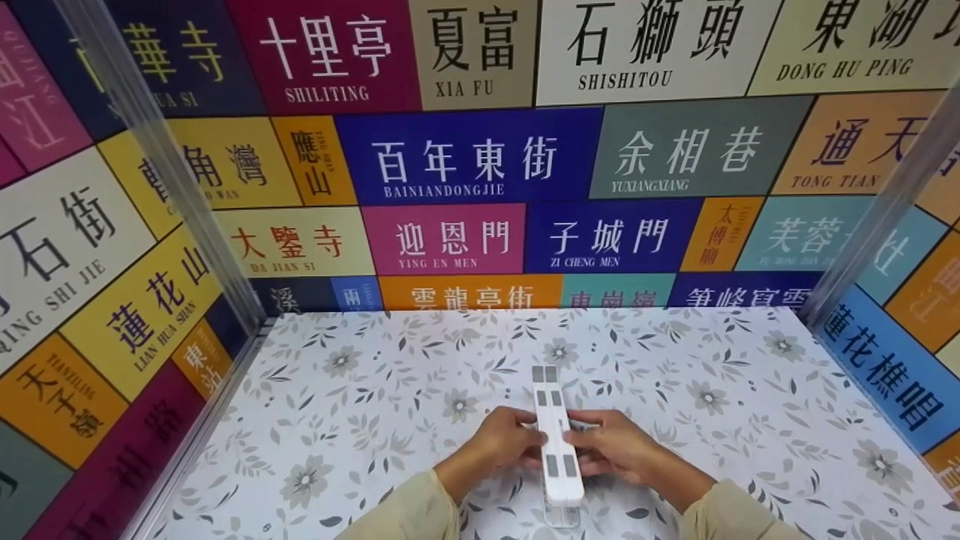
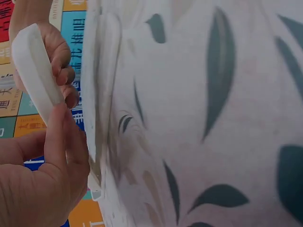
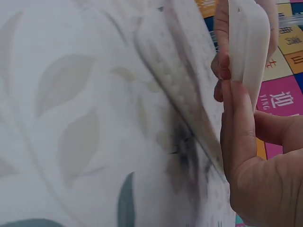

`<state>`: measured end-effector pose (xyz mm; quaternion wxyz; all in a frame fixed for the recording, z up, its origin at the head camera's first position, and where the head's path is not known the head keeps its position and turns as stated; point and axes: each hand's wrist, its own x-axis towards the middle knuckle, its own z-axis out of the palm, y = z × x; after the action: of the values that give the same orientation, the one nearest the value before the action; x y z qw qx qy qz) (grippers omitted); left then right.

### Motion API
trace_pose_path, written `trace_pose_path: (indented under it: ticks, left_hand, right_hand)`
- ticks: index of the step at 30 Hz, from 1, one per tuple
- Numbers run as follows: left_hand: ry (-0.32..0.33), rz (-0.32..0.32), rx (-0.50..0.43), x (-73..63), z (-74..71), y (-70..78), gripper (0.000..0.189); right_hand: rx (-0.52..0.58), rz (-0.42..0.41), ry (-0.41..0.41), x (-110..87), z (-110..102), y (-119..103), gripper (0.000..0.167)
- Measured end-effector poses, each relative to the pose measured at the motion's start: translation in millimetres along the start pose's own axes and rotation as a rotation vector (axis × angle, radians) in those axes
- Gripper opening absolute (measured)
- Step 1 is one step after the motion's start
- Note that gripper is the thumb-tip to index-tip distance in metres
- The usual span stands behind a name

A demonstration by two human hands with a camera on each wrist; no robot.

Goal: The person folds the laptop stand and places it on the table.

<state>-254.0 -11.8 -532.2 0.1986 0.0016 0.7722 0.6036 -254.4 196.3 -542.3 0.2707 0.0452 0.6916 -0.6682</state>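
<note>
Both hands hold a long white folded laptop stand (image 1: 556,427) with grey pads, over the middle front of the patterned table. The left hand (image 1: 504,439) grips its left side, thumb on top and fingers beneath. On the opposite side the right hand (image 1: 611,445) pinches it the same way. From each wrist view, the white stand (image 2: 35,71) appears lifted off the tabletop, its side (image 3: 248,42) between thumb and fingers. Under it lies a long clear plastic case (image 1: 562,517), mostly hidden by the stand in the head view.
A white table covering (image 1: 337,427) with grey flowers and leaves spreads all around the hands. Colourful panels with Chinese place names (image 1: 469,157) stand behind and at both sides. Clear upright corner strips (image 1: 180,165) rise at the back left and right.
</note>
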Motion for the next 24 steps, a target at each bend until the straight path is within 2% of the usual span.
trace_pose_path:
  ticks: [6, 12, 16, 18, 20, 22, 24]
  left_hand:
    - [0.021, 0.052, 0.123, -3.2, 6.5, -7.5, 0.043]
    - [0.04, 0.096, 0.33, -2.8, 9.0, -11.6, 0.043]
    - [0.02, 0.113, 0.381, -3.2, 8.9, -11.9, 0.043]
    - [-0.001, 0.155, 0.423, -6.1, 8.4, -12.0, 0.041]
    - [-0.033, 0.224, 0.491, -11.9, 8.1, -12.4, 0.038]
    - [-0.053, 0.291, 0.615, -20.7, 8.1, -12.5, 0.046]
    - [-0.077, 0.329, 0.75, -32.8, 8.9, -12.0, 0.058]
  right_hand:
    - [-0.105, -0.032, 0.038, -2.3, 4, 12, 0.075]
    - [-0.264, -0.083, 0.09, -3.8, 7, 17, 0.069]
    - [-0.356, -0.117, 0.107, -5.6, 10, 17, 0.067]
    - [-0.403, -0.135, 0.093, -8.6, 11, 16, 0.068]
    - [-0.481, -0.194, 0.071, -12.8, 12, 17, 0.07]
    - [-0.568, -0.281, 0.046, -18.6, 13, 18, 0.071]
    - [-0.678, -0.399, 0.043, -25.2, 14, 21, 0.072]
